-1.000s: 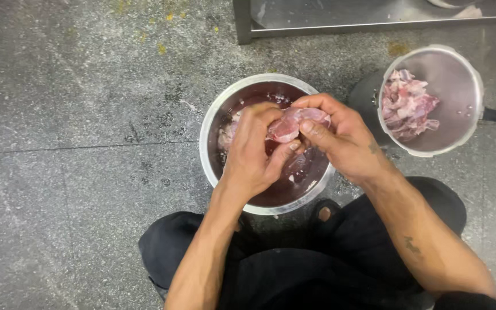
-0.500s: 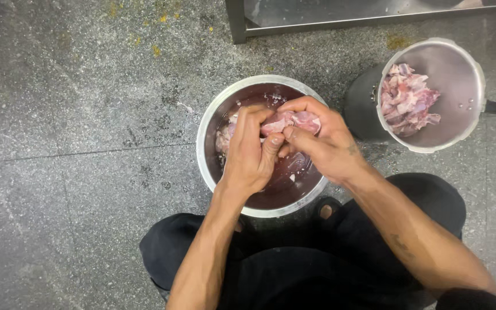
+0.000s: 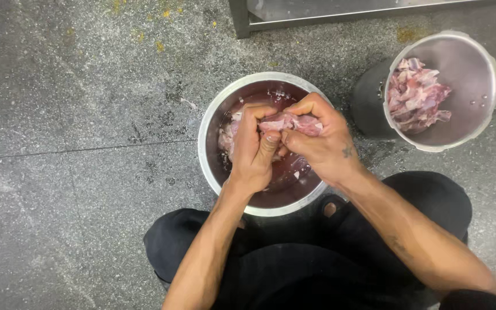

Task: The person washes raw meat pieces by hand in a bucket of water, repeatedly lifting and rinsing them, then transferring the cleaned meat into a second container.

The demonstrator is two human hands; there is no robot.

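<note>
Squeezing a pale pink piece of raw meat (image 3: 290,122) right over the steel bowl (image 3: 210,123), I've got both hands on it. My left hand (image 3: 252,150) wraps it from the near-left side, fingers curled tight, thumb pressed in. My right hand (image 3: 324,140) clamps the other end, knuckles bent over the top. Under them the bowl holds reddish water and more meat pieces (image 3: 227,138). Right of the bowl, well apart, a metal pot (image 3: 477,69) holds a heap of cut meat (image 3: 415,95). Beyond the bowl stands a metal frame leg (image 3: 239,20) on the grey stone floor (image 3: 76,143).
</note>
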